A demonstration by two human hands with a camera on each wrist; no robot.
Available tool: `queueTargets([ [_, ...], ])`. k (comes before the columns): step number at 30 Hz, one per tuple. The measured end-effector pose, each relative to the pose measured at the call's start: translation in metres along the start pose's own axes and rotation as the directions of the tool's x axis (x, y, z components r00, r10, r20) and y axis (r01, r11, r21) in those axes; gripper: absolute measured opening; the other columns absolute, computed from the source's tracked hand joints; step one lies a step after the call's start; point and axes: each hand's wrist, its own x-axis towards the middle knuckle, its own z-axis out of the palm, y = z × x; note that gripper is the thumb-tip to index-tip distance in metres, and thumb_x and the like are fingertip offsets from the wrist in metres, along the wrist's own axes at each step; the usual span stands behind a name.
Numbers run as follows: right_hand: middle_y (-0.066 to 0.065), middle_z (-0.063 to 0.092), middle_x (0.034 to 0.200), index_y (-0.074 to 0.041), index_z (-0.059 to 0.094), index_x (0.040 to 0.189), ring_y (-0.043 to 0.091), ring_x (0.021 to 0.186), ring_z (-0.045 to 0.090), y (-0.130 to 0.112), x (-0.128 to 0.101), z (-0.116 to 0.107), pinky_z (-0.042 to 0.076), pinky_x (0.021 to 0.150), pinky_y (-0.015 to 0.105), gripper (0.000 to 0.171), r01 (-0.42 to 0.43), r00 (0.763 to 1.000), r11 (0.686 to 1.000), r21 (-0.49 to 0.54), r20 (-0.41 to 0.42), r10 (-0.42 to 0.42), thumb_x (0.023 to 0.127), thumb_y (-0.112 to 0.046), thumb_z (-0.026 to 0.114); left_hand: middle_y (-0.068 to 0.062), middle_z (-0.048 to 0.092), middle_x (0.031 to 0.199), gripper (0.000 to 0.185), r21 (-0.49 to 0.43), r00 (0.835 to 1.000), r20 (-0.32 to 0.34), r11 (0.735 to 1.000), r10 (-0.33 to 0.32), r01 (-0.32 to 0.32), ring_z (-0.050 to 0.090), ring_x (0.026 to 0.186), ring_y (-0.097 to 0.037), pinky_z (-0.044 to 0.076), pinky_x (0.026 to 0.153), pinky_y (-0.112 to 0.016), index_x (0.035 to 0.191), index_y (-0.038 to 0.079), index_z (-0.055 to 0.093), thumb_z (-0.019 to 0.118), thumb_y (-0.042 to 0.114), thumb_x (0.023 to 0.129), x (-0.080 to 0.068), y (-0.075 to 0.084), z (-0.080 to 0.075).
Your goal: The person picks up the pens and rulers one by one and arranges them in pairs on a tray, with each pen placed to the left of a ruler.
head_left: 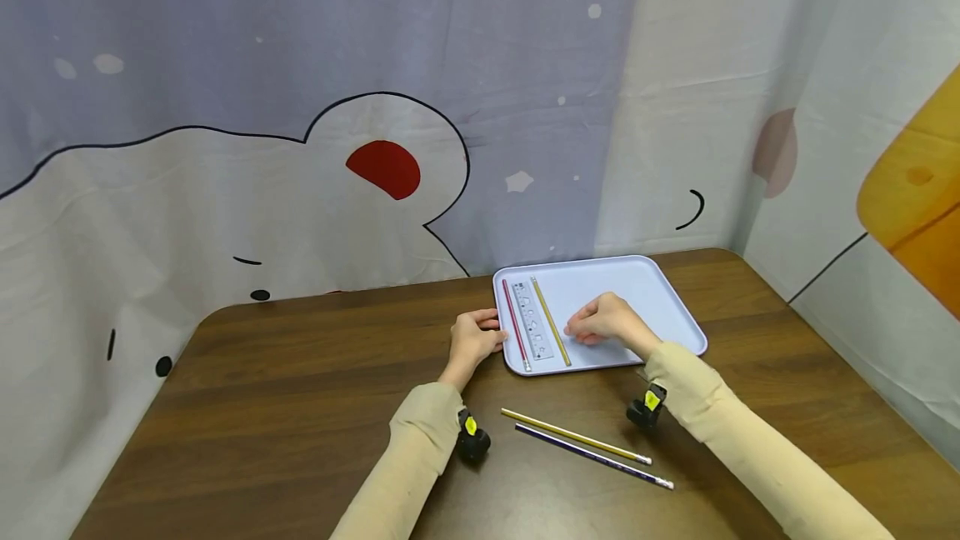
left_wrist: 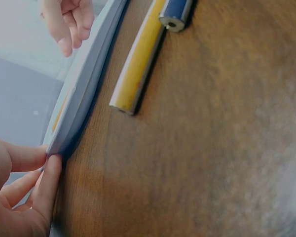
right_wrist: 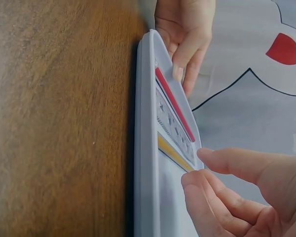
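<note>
L hand [head_left: 474, 340] gripped tray [head_left: 645, 290] at its left rim; R hand [head_left: 607, 319], fingers curled, pinched yellow pencil [head_left: 551, 322] inside tray w/ ruler [head_left: 531, 319].

A yellow pencil [head_left: 574, 436] and a blue pencil [head_left: 592, 457] lie side by side on the wooden table [head_left: 262, 407].

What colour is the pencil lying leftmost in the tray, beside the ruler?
Red. The pencil shows best in the head view, left of the clear ruler.
</note>
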Motion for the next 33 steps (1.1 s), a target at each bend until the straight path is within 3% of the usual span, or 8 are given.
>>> queueTargets([
  [24, 0.011, 0.074, 0.082, 0.007, 0.071, 0.099, 0.010, 0.069, 0.067, 0.005, -0.022, -0.007, 0.061, 0.067, 0.027, 0.028, 0.058, 0.998, 0.997, -0.058, 0.007, -0.057, 0.079, -0.013, 0.076, -0.021, 0.071, 0.099, 0.042, -0.004, 1.000, 0.000, 1.000, 0.006, -0.006, 0.065, 0.067, -0.014, 0.062, 0.061, -0.027, 0.116, -0.004, 0.066, 0.072, -0.010, 0.075, 0.000, 0.000, -0.001],
  [33, 0.007, 0.074, 0.080, 0.005, 0.072, 0.097, 0.007, 0.065, 0.064, 0.004, -0.030, -0.009, 0.060, 0.065, 0.026, 0.027, 0.068, 0.998, 0.994, -0.087, -0.001, -0.068, 0.079, -0.015, 0.076, -0.022, 0.071, 0.099, 0.043, -0.006, 1.000, -0.001, 1.000, 0.013, -0.013, 0.064, 0.066, -0.013, 0.062, 0.060, -0.027, 0.116, -0.004, 0.066, 0.072, -0.010, 0.074, -0.001, -0.001, -0.001],
])
